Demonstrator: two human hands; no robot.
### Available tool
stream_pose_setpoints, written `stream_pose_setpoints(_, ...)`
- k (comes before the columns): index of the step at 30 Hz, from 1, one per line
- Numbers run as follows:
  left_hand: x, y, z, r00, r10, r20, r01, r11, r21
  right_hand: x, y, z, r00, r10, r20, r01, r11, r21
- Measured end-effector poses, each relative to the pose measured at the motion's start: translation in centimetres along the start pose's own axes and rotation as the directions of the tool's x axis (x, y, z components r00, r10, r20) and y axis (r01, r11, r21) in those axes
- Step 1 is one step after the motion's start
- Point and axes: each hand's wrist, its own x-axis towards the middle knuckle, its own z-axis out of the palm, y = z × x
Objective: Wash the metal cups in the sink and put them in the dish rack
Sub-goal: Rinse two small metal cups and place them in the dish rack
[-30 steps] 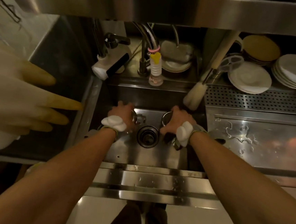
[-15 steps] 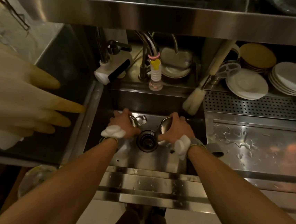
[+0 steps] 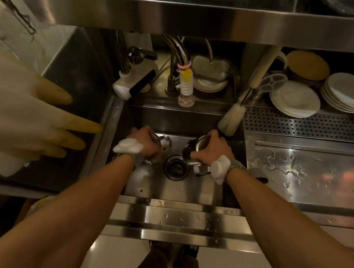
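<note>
- Steel cups fill both your hands: your left hand (image 3: 147, 143) wraps one metal cup (image 3: 154, 137), your right hand (image 3: 212, 147) another (image 3: 201, 142).
- Between your wrists sits the drain (image 3: 176, 166) of the sink (image 3: 188, 189).
- You look to be picking up; washing likely needs the faucet (image 3: 185, 81) beyond your fingers.

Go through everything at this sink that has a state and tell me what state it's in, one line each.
left hand: closed on a metal cup in the sink
right hand: closed on a metal cup, tilted
faucet: no water running
drain: open, unplugged
right counter: wet, puddled
white plates: stacked
bottle brush: leaning into the sink corner
</note>
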Motion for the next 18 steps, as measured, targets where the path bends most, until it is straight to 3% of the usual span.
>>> stream_pose_setpoints(9,0.7,0.2,0.2,0.999,-0.012,0.034,0.014,0.998,-0.058,0.3,-0.3,-0.3,0.999,0.023,0.024,-0.023,0.999,-0.026)
stream_pose_setpoints(15,0.9,0.5,-0.1,0.999,0.044,0.006,-0.044,0.998,0.042,0.6,-0.2,-0.6,0.999,0.045,0.007,-0.044,0.999,-0.010)
stream_pose_setpoints(18,0.6,1.3,-0.9,0.993,0.096,-0.065,-0.089,0.991,0.102,0.3,-0.2,-1.0,0.994,-0.048,-0.096,0.046,0.999,-0.019)
